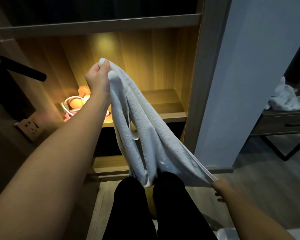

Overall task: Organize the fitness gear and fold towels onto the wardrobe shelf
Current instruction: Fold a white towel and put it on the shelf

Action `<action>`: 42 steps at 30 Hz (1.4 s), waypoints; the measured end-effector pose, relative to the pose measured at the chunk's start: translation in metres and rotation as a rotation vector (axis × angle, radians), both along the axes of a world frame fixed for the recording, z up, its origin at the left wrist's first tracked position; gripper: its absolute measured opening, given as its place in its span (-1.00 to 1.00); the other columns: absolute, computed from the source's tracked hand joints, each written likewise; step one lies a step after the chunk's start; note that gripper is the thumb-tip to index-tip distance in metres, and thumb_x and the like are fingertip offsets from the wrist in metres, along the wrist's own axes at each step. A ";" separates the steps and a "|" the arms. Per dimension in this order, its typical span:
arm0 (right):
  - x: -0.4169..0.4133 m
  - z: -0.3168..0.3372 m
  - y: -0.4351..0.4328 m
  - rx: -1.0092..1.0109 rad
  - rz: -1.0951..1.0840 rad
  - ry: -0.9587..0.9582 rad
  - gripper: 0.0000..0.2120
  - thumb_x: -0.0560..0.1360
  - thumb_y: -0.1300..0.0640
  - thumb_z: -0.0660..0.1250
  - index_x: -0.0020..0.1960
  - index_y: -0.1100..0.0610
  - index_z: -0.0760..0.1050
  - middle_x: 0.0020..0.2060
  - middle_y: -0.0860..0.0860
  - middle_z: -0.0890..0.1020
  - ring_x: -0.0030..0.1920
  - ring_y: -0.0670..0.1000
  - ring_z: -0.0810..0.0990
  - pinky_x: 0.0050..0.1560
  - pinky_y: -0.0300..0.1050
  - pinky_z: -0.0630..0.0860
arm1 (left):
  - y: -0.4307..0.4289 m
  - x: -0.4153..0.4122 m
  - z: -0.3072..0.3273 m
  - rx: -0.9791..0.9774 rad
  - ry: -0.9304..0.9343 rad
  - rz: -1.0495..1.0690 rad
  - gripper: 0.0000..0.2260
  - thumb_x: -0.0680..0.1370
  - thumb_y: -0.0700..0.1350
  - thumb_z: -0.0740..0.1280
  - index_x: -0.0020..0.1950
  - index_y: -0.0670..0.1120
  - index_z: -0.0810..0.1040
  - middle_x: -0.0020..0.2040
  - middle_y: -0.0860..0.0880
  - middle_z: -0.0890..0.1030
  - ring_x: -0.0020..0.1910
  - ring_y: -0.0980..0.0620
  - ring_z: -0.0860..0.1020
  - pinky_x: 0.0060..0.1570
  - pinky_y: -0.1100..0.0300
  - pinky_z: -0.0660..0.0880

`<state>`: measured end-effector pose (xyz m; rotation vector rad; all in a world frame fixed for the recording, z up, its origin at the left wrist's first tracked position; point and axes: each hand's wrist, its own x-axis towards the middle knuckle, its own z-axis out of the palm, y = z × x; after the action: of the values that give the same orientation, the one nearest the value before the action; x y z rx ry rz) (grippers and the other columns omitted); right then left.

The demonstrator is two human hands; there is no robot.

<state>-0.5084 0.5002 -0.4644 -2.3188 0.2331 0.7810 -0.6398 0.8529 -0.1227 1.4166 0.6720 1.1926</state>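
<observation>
A white towel (142,129) hangs stretched between my two hands in front of the wardrobe. My left hand (98,73) pinches one corner, raised before the lit shelf. My right hand (221,188) grips the opposite corner low at the right, above the floor. The towel sags in loose folds over my knees. On the lit wooden shelf (168,108), at its left end, lie an orange dumbbell (83,91) and a white-and-pink skipping rope (68,108), partly hidden by my left forearm.
The wardrobe's right side panel (196,84) and a pale wall (241,84) stand close by. A crumpled white towel (287,99) lies on a dark side table (284,123) at the right. A black rod (24,70) juts out at the left, above a wall socket (30,126).
</observation>
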 end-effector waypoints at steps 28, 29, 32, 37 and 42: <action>-0.033 0.337 0.156 0.854 0.853 -0.236 -0.88 0.53 0.12 0.37 0.03 0.14 0.56 -0.10 0.04 0.61 -0.10 -0.03 0.61 -0.08 -0.20 0.57 | -0.047 -0.032 -0.004 0.558 0.624 -0.694 -0.81 0.56 -0.04 0.36 -0.13 -0.15 0.64 -0.26 0.03 0.57 -0.24 0.14 0.49 -0.13 0.15 0.37; -0.033 0.337 0.157 0.835 0.849 -0.277 -0.87 0.52 0.12 0.39 0.02 0.15 0.55 -0.09 0.05 0.61 -0.09 -0.02 0.61 -0.06 -0.19 0.58 | -0.046 -0.033 -0.005 0.571 0.634 -0.682 -0.81 0.57 -0.01 0.35 -0.13 -0.10 0.64 -0.22 0.05 0.58 -0.20 0.14 0.50 -0.10 0.15 0.38; -0.026 0.338 0.157 0.769 0.772 -0.437 -0.84 0.50 0.11 0.41 0.05 0.14 0.55 -0.01 0.07 0.60 0.03 0.04 0.62 0.05 -0.10 0.62 | -0.037 -0.037 -0.003 0.602 0.628 -0.585 -0.85 0.55 0.11 0.34 -0.05 0.05 0.59 -0.06 0.14 0.58 -0.03 0.21 0.50 0.00 0.22 0.37; 0.020 0.330 0.141 0.596 0.429 -0.733 -0.89 0.54 0.10 0.37 0.02 0.11 0.54 -0.08 0.02 0.56 -0.03 0.01 0.57 -0.05 -0.18 0.58 | 0.006 -0.066 0.007 0.389 0.734 -0.563 -0.61 0.46 0.00 0.39 0.24 -0.08 0.42 0.04 0.01 0.50 -0.02 0.13 0.48 -0.03 0.25 0.42; 0.068 0.323 0.114 0.491 0.060 -0.854 -0.83 0.51 0.19 0.34 0.05 0.25 0.56 -0.11 0.10 0.54 -0.03 0.11 0.52 -0.02 -0.06 0.45 | 0.065 -0.091 -0.001 0.201 0.559 -0.127 -0.67 0.58 -0.19 0.33 0.32 -0.20 0.43 0.16 -0.16 0.53 0.13 -0.13 0.51 0.07 0.07 0.47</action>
<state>-0.4406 0.6141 -0.1409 -1.9773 -0.3686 -0.1667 -0.7308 0.9182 -0.1238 1.9617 0.8416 0.7761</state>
